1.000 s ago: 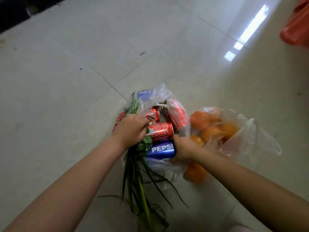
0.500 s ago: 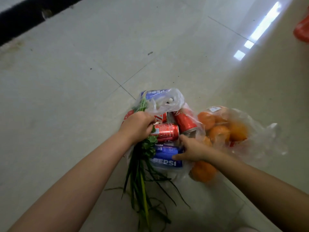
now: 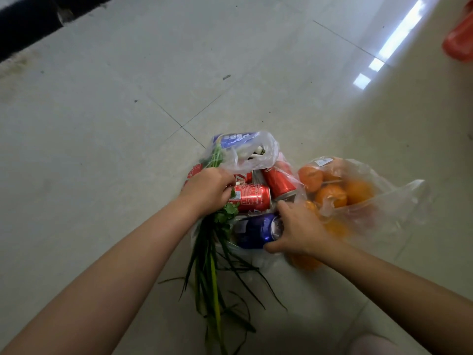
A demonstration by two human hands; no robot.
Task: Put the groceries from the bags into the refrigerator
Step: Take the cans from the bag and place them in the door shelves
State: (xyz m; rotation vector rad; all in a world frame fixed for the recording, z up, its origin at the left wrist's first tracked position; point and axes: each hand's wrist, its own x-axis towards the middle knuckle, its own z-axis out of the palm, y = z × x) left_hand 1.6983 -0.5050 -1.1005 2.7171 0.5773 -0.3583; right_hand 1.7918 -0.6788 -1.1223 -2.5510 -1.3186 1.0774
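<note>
Moved: blue can (image 3: 258,233) has rolled since half a second ago, its logo now turned away
Right hand (image 3: 298,230): fingers curled round that can's end
Left hand (image 3: 208,190): closed, looks like on the greens (image 3: 210,262), partly hidden
Spot: can bag (image 3: 252,155) beside oranges (image 3: 331,194), on the floor (image 3: 102,124)

An orange-red object (image 3: 459,41) is being cut off by the right edge and cannot be identified. The fingertips of the left hand (image 3: 207,192) are being hidden among the cans and clear plastic. Lettering on the blue can (image 3: 257,233) is being blurred beyond reading. One orange (image 3: 303,261) is being partly covered by the right hand (image 3: 298,231). A pale shape (image 3: 372,344) is being cropped at the bottom edge.
</note>
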